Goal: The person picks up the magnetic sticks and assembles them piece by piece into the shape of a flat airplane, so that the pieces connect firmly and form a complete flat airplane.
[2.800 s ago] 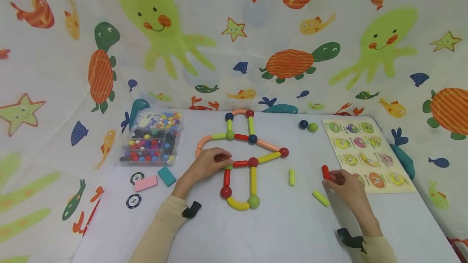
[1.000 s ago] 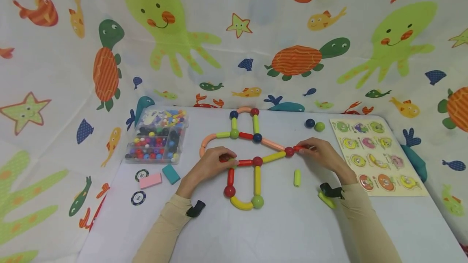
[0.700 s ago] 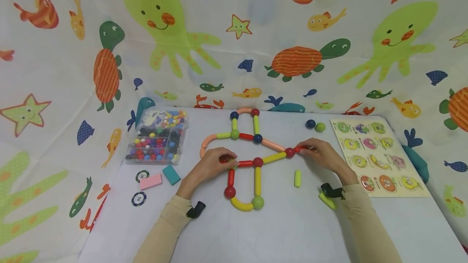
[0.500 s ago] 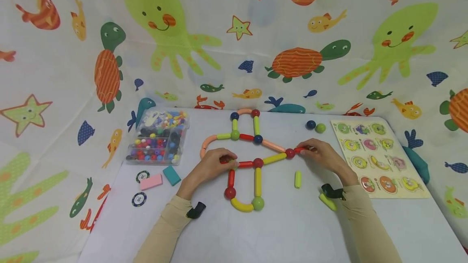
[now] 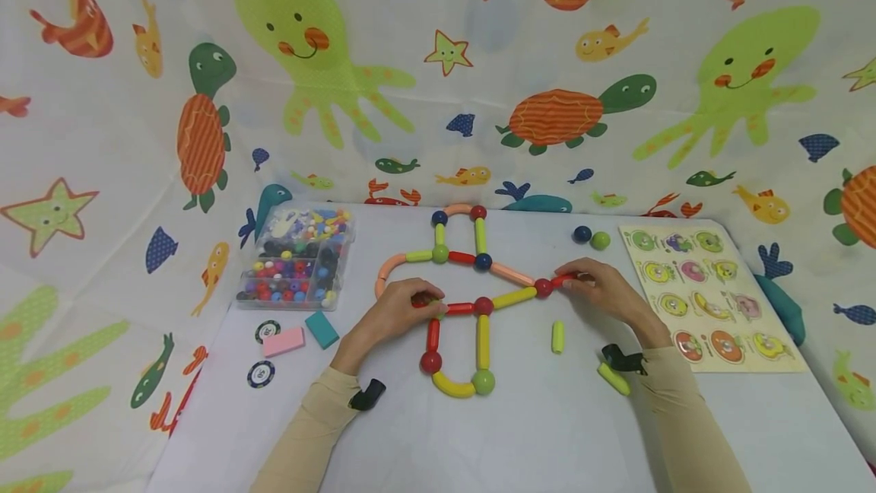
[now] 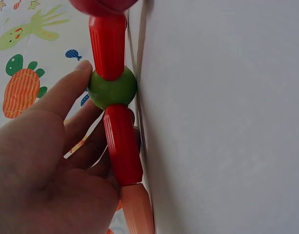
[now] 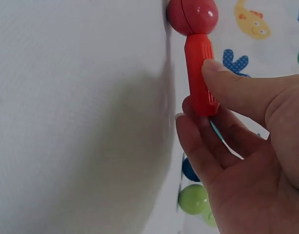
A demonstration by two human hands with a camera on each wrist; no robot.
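A flat figure of magnetic sticks and balls lies on the table, with a red ball [image 5: 544, 287] at its right corner. My right hand [image 5: 602, 287] pinches a short red stick [image 7: 197, 73] between thumb and fingers; the stick's far end touches that ball. On the figure's left side, my left hand [image 5: 400, 312] holds a green ball [image 6: 112, 87], thumb at one side and fingers behind. Red sticks join this ball, one of them [image 6: 122, 146] running beside the palm to a peach stick [image 6: 137, 207]. In the head view the fingers mostly hide the green ball.
Two loose light-green sticks [image 5: 557, 337] lie near the right forearm. A blue ball [image 5: 582, 234] and a green ball [image 5: 600, 240] sit at the back. A fruit picture board [image 5: 712, 295] is at right; a bead box [image 5: 294, 257], blocks [image 5: 284, 341] and chips [image 5: 261, 374] are at left.
From its place at the right, my right hand has carried the red stick up and left to the red corner ball. Over the last second both hands stay almost still.
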